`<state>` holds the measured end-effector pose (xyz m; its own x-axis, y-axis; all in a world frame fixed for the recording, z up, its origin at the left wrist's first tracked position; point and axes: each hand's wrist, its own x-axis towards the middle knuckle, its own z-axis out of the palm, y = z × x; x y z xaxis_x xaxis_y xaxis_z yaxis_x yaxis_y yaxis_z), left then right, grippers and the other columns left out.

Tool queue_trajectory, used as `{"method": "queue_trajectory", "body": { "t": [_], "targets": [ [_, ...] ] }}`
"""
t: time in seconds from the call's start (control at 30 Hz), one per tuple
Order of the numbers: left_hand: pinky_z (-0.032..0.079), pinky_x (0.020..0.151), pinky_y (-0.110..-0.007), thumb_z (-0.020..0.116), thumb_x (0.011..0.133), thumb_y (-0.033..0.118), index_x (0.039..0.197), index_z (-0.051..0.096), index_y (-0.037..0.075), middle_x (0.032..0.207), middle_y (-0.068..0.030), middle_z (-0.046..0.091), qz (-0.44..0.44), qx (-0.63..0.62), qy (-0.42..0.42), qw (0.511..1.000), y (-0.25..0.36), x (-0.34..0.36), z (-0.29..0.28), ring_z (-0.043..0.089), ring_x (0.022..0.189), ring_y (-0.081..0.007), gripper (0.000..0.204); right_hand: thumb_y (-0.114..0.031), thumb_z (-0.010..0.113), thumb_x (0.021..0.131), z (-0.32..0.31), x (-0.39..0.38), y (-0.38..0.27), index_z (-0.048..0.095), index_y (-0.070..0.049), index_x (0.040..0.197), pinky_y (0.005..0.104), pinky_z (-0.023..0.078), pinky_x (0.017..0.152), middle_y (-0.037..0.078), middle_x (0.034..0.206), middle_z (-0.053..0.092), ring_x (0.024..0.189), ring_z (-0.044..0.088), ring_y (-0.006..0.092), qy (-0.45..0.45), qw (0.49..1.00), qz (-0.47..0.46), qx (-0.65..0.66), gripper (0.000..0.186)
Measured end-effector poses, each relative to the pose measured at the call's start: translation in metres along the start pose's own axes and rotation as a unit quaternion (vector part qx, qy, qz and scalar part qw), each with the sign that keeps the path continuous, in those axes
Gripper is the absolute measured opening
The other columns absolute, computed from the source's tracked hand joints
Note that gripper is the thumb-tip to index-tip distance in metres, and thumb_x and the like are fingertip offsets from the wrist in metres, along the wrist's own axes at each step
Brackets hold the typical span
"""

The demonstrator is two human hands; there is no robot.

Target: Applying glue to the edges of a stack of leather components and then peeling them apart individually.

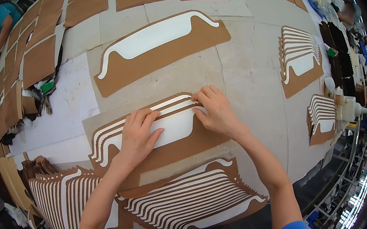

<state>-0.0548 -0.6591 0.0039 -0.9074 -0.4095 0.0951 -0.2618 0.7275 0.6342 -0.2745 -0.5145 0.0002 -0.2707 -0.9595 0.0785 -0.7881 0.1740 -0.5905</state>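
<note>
In front of me lies an overlapping stack of brown pieces with white shaped panels, a few white edges showing. My left hand rests on its middle, fingers bent and thumb apart, fingertips pressed on the top layers. My right hand grips the upper right edges, fingers curled over them and thumb on the white panel. Nearer me are two fanned piles of similar pieces, one at left and one at centre. A single similar piece lies farther away.
Two small fanned piles lie at right, near a plastic bottle. Brown rectangular panels line the worktable's far and left sides. A co-worker in teal is at upper left; another person is at upper right.
</note>
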Motion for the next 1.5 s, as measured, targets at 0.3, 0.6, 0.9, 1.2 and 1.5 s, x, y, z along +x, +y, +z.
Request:
{"method": "queue_trajectory", "body": {
  "t": [0.3, 0.6, 0.9, 1.2, 1.5],
  "targets": [
    [0.041, 0.086, -0.040, 0.074, 0.079, 0.009, 0.093, 0.059, 0.006, 0.092, -0.0071, 0.060, -0.039, 0.001, -0.041, 0.998, -0.009, 0.016, 0.006, 0.056, 0.094, -0.0272, 0.021, -0.007, 0.069, 0.076, 0.007, -0.001, 0.000, 0.058, -0.005, 0.094, 0.0412, 0.042, 0.086, 0.010, 0.096, 0.058, 0.096, 0.054, 0.0286, -0.053, 0.997, 0.050, 0.011, 0.021],
    [0.043, 0.084, -0.041, 0.063, 0.089, 0.005, 0.095, 0.056, 0.004, 0.090, -0.0113, 0.058, -0.026, -0.028, -0.025, 0.999, -0.006, 0.012, 0.008, 0.055, 0.091, -0.0300, 0.009, -0.006, 0.068, 0.077, 0.001, -0.010, -0.003, 0.061, -0.004, 0.110, 0.0418, 0.043, 0.089, 0.011, 0.103, 0.059, 0.101, 0.054, 0.0306, 0.014, 0.998, 0.036, 0.052, 0.034],
    [0.047, 0.072, -0.031, 0.079, 0.082, 0.024, 0.104, 0.054, 0.002, 0.084, -0.0084, 0.065, -0.250, -0.131, -0.235, 0.930, -0.013, -0.005, -0.069, 0.060, 0.079, -0.0183, 0.040, -0.017, 0.076, 0.083, -0.054, -0.050, -0.010, 0.066, 0.002, 0.099, 0.0312, 0.046, 0.076, 0.006, 0.081, 0.061, 0.079, 0.054, 0.0145, -0.144, 0.908, 0.272, 0.286, 0.027],
    [0.036, 0.055, -0.020, 0.072, 0.087, 0.011, 0.090, 0.063, 0.005, 0.077, 0.0054, 0.062, -0.329, -0.419, -0.056, 0.845, -0.099, -0.026, -0.116, 0.049, 0.062, -0.0024, 0.011, -0.017, 0.073, 0.085, -0.107, 0.046, 0.061, 0.067, -0.001, 0.096, 0.0251, 0.045, 0.072, -0.001, 0.081, 0.064, 0.078, 0.056, 0.0068, -0.083, 0.902, 0.224, 0.360, 0.021],
    [0.047, 0.077, -0.018, 0.069, 0.093, 0.012, 0.110, 0.064, 0.002, 0.089, -0.0010, 0.070, -0.300, -0.431, 0.220, 0.822, -0.117, 0.063, -0.064, 0.064, 0.084, -0.0055, 0.021, -0.012, 0.072, 0.080, -0.082, 0.157, 0.128, 0.063, -0.003, 0.102, 0.0288, 0.046, 0.075, 0.005, 0.083, 0.067, 0.079, 0.060, 0.0143, 0.131, 0.929, 0.222, 0.264, 0.025]
  ]
}}
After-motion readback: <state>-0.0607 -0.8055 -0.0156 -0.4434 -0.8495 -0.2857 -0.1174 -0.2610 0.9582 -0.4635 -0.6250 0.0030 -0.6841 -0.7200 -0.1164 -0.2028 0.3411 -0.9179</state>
